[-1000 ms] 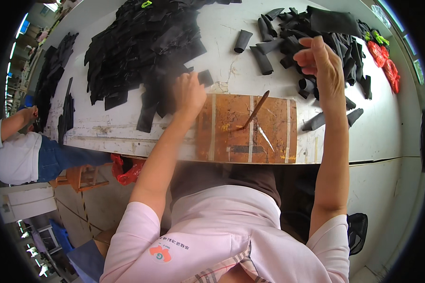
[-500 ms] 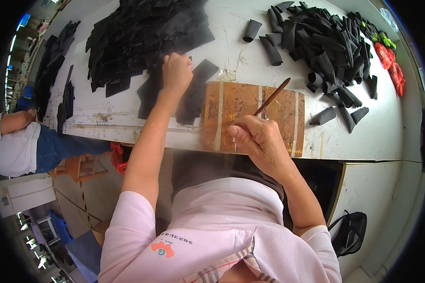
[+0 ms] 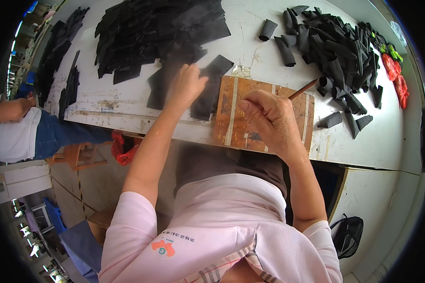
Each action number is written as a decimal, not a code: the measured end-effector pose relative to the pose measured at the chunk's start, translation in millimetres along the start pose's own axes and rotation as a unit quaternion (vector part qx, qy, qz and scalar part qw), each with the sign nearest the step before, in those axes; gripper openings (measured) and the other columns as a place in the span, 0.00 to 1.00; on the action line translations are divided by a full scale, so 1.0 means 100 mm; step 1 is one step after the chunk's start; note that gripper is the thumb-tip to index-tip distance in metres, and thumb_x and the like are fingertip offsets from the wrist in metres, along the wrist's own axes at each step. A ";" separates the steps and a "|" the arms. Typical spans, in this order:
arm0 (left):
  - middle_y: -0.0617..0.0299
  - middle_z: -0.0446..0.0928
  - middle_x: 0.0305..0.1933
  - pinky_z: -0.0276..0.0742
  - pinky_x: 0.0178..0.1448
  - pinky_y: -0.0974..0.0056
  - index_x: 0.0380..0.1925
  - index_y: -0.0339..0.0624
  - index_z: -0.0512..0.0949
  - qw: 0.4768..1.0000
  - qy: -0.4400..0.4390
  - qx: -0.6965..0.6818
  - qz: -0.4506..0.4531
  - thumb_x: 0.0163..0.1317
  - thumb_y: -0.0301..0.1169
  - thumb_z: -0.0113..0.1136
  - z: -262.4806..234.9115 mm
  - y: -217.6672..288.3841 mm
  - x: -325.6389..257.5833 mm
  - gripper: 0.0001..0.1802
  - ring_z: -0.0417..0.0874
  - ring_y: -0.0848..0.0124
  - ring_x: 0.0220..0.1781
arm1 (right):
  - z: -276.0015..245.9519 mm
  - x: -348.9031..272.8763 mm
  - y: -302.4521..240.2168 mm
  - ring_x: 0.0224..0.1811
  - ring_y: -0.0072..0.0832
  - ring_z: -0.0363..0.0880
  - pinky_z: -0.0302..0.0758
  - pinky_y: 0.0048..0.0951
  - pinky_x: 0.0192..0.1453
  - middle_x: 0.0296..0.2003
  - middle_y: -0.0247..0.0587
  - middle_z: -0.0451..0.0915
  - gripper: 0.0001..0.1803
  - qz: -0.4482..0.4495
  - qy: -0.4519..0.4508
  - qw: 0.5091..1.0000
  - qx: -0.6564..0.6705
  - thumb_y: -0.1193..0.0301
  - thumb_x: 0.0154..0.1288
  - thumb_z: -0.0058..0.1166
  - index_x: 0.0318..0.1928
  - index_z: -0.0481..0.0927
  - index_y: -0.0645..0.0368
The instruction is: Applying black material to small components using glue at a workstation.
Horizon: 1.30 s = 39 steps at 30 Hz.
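At nine o'clock, edge of frame: a second person (image 3: 14, 127) in a white top and blue trousers, seated beside the white table (image 3: 363, 141); below, toward seven o'clock, a red bag (image 3: 123, 147) hanging just under the table edge; at eleven o'clock, a broad heap of flat black pieces (image 3: 151, 33) spread over the table top.

Just left of centre: left hand (image 3: 186, 87), fingers curled and pressed down on a flat black strip (image 3: 211, 87); strip lying half on the table, its lower end overlapping the ten o'clock corner of a worn wooden board (image 3: 231, 125) at the near table edge.

Centre, slightly toward one o'clock: right hand (image 3: 269, 118) over the board, fingers closed in a pinch around a thin wooden stick (image 3: 303, 88); stick slanting up toward two o'clock, tip clear of the hand; lower end hidden inside the grip.

At one to two o'clock: a pile of curled black pieces (image 3: 335, 47), several strays (image 3: 329, 120) just beside the board; at two o'clock, far edge: small red (image 3: 395, 75) and green (image 3: 391, 49) items, kind not discernible.
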State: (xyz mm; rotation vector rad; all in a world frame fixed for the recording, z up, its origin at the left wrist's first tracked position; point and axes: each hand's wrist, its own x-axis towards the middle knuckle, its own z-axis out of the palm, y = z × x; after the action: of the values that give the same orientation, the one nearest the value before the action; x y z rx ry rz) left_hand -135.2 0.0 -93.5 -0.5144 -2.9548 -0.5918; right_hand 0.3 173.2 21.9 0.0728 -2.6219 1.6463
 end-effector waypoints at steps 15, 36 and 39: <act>0.60 0.77 0.26 0.69 0.32 0.72 0.30 0.36 0.76 0.905 -0.070 -0.400 0.128 0.55 0.25 0.54 -0.95 0.60 -0.50 0.05 0.76 0.74 0.28 | 0.09 0.15 0.05 0.28 0.34 0.72 0.69 0.30 0.31 0.26 0.38 0.74 0.10 -0.147 0.049 0.980 -0.122 0.74 0.45 0.61 0.29 0.76 0.63; 0.65 0.74 0.25 0.71 0.28 0.77 0.28 0.32 0.74 0.802 -0.237 -0.546 -0.057 0.51 0.18 0.55 -0.88 0.82 -0.79 0.03 0.73 0.82 0.25 | 0.03 -0.29 0.15 0.23 0.25 0.70 0.68 0.25 0.27 0.26 0.35 0.73 0.12 -0.147 0.205 0.936 -0.247 0.68 0.46 0.62 0.31 0.77 0.61; 0.65 0.73 0.25 0.71 0.29 0.75 0.28 0.33 0.73 0.799 -0.140 -0.580 -0.077 0.52 0.17 0.54 -0.85 1.05 -0.96 0.03 0.73 0.82 0.27 | 0.07 -0.46 0.13 0.26 0.30 0.72 0.70 0.27 0.27 0.29 0.37 0.73 0.15 -0.157 0.220 0.945 -0.186 0.67 0.45 0.63 0.34 0.76 0.58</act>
State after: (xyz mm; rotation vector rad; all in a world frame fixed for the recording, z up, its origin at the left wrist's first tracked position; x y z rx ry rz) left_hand -8.3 28.4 8.5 -0.4064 -2.4798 -2.5382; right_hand 45.6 173.5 4.6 0.0915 -2.3684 0.9211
